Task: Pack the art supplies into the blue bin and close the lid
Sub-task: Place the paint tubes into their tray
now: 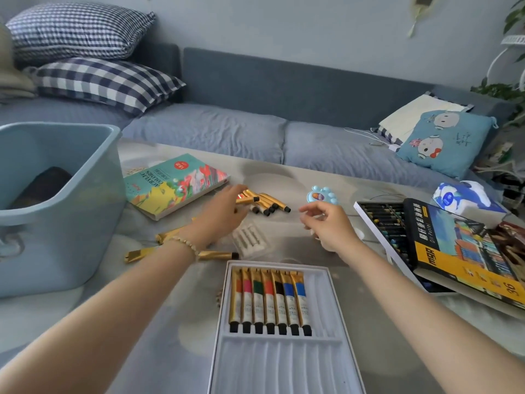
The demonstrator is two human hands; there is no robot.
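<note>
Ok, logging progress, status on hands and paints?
Left hand fingers on loose paint tubes. Right hand hovers, holding nothing. Seven tubes in white tray. Blue bin open, path unobstructed.

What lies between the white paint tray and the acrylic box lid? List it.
In the head view, between the tray and the lid: the left hand, three loose gold tubes and a small clear packet.

Bin (71,223) left, tube tray (284,351) front-ctr, pastel box (454,251) right.
</note>
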